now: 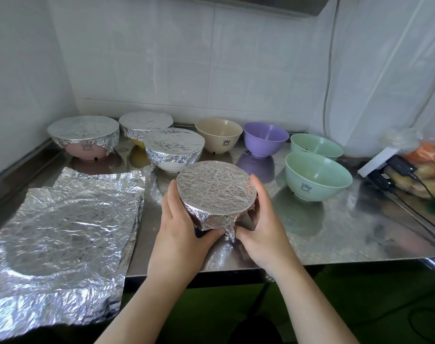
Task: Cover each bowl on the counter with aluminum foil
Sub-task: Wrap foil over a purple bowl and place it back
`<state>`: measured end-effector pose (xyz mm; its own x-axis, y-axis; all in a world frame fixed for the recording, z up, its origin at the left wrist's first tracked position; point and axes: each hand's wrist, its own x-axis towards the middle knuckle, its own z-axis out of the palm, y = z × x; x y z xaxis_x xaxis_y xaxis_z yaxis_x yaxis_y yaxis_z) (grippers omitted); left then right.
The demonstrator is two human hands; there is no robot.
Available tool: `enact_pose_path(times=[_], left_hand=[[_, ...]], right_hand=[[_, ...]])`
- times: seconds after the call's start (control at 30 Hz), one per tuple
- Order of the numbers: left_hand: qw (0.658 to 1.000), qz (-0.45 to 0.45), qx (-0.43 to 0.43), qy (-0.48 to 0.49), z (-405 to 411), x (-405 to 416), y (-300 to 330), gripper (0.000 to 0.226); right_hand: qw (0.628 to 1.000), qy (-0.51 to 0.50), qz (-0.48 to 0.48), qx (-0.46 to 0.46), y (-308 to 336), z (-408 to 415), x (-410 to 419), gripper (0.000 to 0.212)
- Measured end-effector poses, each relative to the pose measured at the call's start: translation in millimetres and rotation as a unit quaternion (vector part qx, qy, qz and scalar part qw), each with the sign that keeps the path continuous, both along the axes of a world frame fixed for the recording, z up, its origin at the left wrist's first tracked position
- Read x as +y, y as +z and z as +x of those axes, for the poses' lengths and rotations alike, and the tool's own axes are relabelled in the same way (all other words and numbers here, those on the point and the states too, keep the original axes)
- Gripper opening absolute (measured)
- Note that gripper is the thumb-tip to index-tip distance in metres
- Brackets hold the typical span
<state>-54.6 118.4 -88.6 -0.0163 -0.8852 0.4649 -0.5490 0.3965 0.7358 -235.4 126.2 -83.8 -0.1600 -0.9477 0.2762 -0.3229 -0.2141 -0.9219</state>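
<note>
Both hands clasped the foil-capped bowl [216, 192] near the counter [335, 232] edge: left hand [184, 229] cupped its left side, right hand [263, 219] its right, thumbs apparently pinching a foil tail beneath. Spare foil sheets [62, 234] lay left of the grip; four uncovered bowls [318, 177] stood right and beyond.

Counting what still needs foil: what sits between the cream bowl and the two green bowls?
In the head view, one uncovered purple bowl stands between the cream bowl and the green bowls, apart from both.
</note>
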Motion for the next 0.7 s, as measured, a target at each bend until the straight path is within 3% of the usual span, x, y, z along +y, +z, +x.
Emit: enact_pose_path(times=[0.33,0.7], left_hand=[[0.999,-0.005,-0.022,0.025,-3.9,1.0,0.1,0.133],[0.997,0.007,-0.049,0.056,-7.7,3.0,2.0,0.139]], right_hand=[[1.0,-0.001,-0.003,0.009,1.5,0.2,2.5,0.111],[0.997,0.057,0.005,-0.054,4.1,-4.5,6.9,0.104]])
